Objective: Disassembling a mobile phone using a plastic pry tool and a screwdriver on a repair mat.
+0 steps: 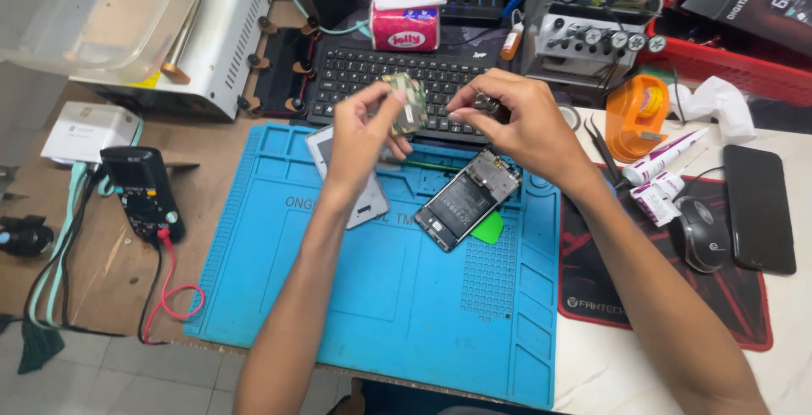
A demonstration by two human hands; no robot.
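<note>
1. Head view: the left hand (pixel 359 140) pinches a small green circuit board (pixel 408 102) between thumb and fingers, above the blue work mat (pixel 338 296).
2. The right hand (pixel 516 119) curls closed on a small dark part (pixel 493 109), above the opened phone (pixel 468 197) lying on the mat.

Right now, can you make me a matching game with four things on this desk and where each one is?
1. circuit board
2. opened phone
3. computer mouse
4. multimeter

A. lying on the blue mat
B. held in the left hand
C. at the desk's left, red lead attached
D. on the black and red pad

Pairs: 1-B, 2-A, 3-D, 4-C
</note>
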